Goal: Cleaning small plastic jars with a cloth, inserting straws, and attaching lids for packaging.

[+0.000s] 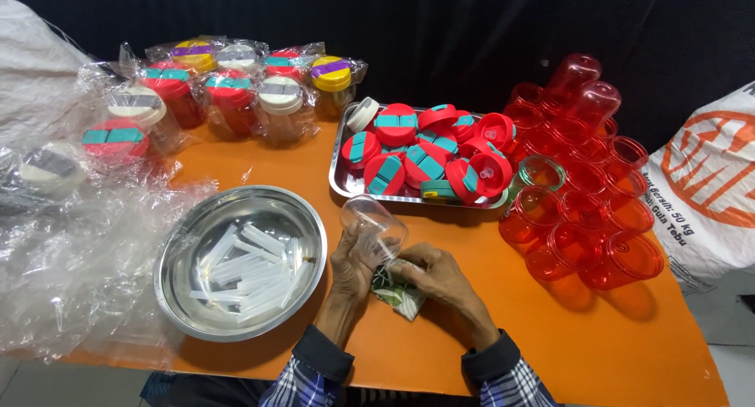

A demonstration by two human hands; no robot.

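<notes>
Left hand grips a clear cup, tilted, mouth toward the camera. Right hand pinches a green-and-white packet just below the cup. Steel bowl at left; tray of red lids behind; white sack with orange emblem at right.
</notes>
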